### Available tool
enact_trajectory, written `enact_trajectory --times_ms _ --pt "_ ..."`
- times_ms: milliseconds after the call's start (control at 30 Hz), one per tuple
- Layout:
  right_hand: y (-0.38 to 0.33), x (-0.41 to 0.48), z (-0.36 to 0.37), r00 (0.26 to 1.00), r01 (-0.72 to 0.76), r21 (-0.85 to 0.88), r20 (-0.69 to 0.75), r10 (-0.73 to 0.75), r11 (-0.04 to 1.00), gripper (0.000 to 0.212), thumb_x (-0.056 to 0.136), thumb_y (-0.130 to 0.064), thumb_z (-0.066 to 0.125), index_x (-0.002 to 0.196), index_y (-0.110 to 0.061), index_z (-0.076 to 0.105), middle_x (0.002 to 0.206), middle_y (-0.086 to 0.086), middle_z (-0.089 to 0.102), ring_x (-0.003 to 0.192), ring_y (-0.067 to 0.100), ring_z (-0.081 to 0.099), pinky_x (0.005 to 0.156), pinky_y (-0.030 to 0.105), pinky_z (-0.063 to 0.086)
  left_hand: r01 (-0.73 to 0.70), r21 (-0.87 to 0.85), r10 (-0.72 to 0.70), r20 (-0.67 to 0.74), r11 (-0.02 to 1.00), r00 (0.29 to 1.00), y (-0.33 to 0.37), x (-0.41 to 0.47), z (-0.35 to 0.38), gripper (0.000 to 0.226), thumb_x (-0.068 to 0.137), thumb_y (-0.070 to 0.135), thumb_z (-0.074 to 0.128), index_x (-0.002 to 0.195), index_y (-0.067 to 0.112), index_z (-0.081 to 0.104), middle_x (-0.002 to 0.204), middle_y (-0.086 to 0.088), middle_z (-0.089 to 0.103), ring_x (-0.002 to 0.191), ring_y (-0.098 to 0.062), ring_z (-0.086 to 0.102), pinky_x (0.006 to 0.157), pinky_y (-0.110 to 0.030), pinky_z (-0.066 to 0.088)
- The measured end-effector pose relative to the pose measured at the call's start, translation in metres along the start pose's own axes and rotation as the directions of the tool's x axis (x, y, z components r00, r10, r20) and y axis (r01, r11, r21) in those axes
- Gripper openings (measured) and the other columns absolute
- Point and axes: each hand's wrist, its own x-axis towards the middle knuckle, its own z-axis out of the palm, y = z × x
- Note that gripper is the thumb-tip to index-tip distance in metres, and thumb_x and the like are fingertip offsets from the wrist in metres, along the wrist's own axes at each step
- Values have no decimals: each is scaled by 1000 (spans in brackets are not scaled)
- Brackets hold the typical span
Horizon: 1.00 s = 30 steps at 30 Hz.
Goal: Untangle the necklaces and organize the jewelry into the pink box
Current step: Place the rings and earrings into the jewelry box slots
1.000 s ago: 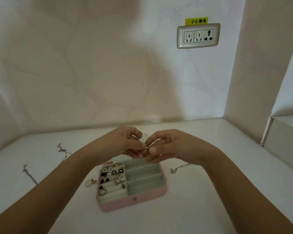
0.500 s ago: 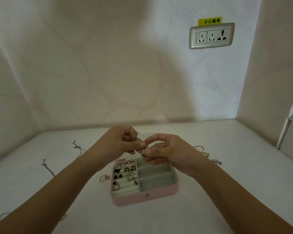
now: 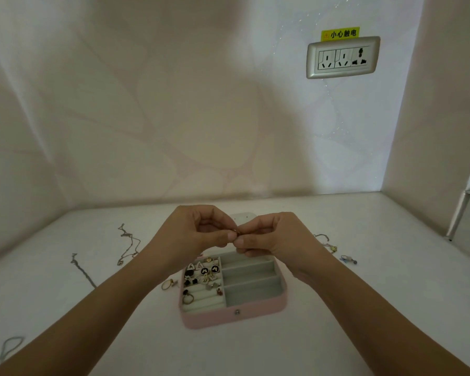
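The open pink box (image 3: 228, 317) lies on the white tabletop in front of me. Its left compartments hold several earrings and a ring; the three grey compartments on the right hold nothing. Above the box, my left hand (image 3: 198, 234) and my right hand (image 3: 272, 236) meet, and their fingertips pinch a small gold ring (image 3: 235, 231) between them. A gold ring (image 3: 168, 284) rests on the table by the box's left side. Thin necklace chains (image 3: 128, 244) lie to the left, with a darker chain (image 3: 82, 270) further out.
More jewelry lies right of my right wrist: a gold chain (image 3: 326, 241) and a small blue piece (image 3: 347, 259). A looped chain (image 3: 7, 348) sits at the near left edge. Walls close the back and right; a socket (image 3: 343, 57) is mounted high.
The view has shifted, so the box and the hands sit more to the right in frame. The hands stay together above the box, and the small ring now shows between the fingertips.
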Motion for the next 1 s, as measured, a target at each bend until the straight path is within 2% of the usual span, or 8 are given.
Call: enact_trajectory --times_ms 67,167,300,433,533,733,900,1000 --pt "1 1 -1 997 66 -59 -31 -67 996 17 73 4 76 87 -5 76 79 13 73 73 18 69 69 23 57 0 36 0 -12 999 1000 -1 -3 1 10 73 7 77 75 15 71 74 -2 73 65 -7 66 63 -17 50" --pt "6 5 -1 966 217 -291 -75 -248 932 21 73 1 76 85 -15 78 80 4 75 79 18 71 77 27 57 25 93 -25 -2 995 1000 -4 -7 1 11 74 9 78 77 19 73 78 -1 74 70 -9 68 70 -25 53" --pt "15 5 6 828 472 -629 74 -556 618 19 78 -4 72 92 -16 74 80 -12 69 77 3 65 72 11 50 92 -44 -90 32 995 995 -6 -12 -2 28 67 28 74 88 10 73 87 -5 75 84 -17 71 75 -21 55" --pt "17 3 12 744 543 -740 204 -637 397 19 82 -17 68 90 -28 55 80 -13 67 76 2 61 69 25 54 114 -123 -111 32 986 993 -11 -18 -4 30 66 19 73 91 3 69 87 -13 74 83 -21 71 71 -19 55" --pt "17 0 15 708 587 -753 302 -638 296 15 81 -22 69 85 -24 55 76 -13 65 71 3 58 62 29 53 137 -99 -136 25 986 990 -16 -24 -9 30 62 12 76 89 0 70 82 -17 73 72 -20 70 66 -21 56" --pt "21 -4 25 681 642 -729 400 -613 238 15 80 -22 70 79 -21 56 71 -11 62 67 5 57 58 24 47 124 -39 -125 -22 992 992 -19 -41 -15 19 59 18 76 76 10 76 75 -14 73 67 -20 70 65 -23 57" --pt "23 -4 26 719 644 -659 348 -601 389 18 80 -36 68 77 -23 56 71 -13 62 68 2 58 61 21 50 44 46 -39 -109 998 993 -18 -56 -12 14 64 18 77 77 24 78 74 -3 75 70 -16 71 68 -21 56" --pt "25 -5 28 735 635 -645 334 -590 425 18 78 -40 64 77 -25 55 71 -16 59 68 1 57 62 20 50 -16 167 40 -143 986 989 -20 -65 -10 25 73 8 76 75 33 75 74 8 74 69 -9 70 68 -15 54"
